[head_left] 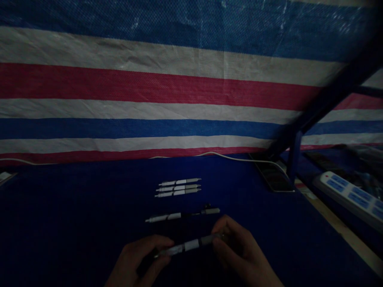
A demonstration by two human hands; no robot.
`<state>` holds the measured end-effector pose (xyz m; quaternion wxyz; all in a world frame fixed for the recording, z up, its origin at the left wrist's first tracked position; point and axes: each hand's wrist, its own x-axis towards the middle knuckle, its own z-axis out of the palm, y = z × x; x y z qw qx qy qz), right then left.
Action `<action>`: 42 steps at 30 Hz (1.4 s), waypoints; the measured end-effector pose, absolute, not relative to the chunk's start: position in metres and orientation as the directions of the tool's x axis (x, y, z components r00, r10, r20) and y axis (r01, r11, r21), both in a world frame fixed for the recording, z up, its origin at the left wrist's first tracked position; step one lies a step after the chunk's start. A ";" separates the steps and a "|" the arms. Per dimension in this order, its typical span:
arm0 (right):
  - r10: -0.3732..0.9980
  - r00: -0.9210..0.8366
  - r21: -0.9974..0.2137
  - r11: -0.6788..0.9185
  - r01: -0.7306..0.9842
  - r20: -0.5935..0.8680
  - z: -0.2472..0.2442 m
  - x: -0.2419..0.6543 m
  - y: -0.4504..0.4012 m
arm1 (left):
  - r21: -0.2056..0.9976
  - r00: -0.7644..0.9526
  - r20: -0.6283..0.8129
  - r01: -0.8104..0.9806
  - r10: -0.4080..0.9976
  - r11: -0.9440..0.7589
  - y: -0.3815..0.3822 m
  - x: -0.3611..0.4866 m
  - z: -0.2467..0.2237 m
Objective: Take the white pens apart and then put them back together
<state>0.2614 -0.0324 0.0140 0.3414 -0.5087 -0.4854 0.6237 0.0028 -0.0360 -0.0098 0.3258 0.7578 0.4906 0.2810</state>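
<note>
A white and grey pen (191, 244) is held nearly level between my two hands, low in the view. My left hand (143, 257) pinches its left end, and my right hand (239, 249) pinches its grey right end with thumb and fingers. Just beyond lies another pen (165, 218), taken apart, its dark inner part showing. To its right is a separate grey grip piece (210, 211), with a small dark part (207, 205) beside it. Farther back, three similar pens (179, 187) lie side by side, their tips to the right.
The dark blue table (74, 207) meets a striped sheet (149, 87) at the back. A phone (273, 173) lies at the right by a metal frame (295, 155), with a white cable (239, 160) running behind. Farther right is a white power strip (350, 193).
</note>
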 end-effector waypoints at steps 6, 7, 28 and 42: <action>0.950 -0.291 -0.991 -0.088 0.100 -0.113 0.022 0.269 -0.032 | 0.762 0.494 0.097 0.522 0.864 -0.384 -0.033 0.006 0.001; 0.952 -0.296 -0.994 -0.045 0.100 -0.073 0.022 0.270 -0.032 | 0.776 0.508 0.094 0.501 0.856 -0.382 -0.032 0.007 0.004; 1.000 -0.007 -0.998 0.012 0.062 0.011 0.033 0.296 -0.023 | 0.747 0.484 0.124 0.530 0.866 -0.402 -0.023 -0.008 0.003; 0.958 -0.260 -0.667 0.273 0.693 0.122 0.016 0.291 -0.005 | 0.316 0.473 0.368 0.746 0.801 -0.586 -0.015 -0.017 -0.010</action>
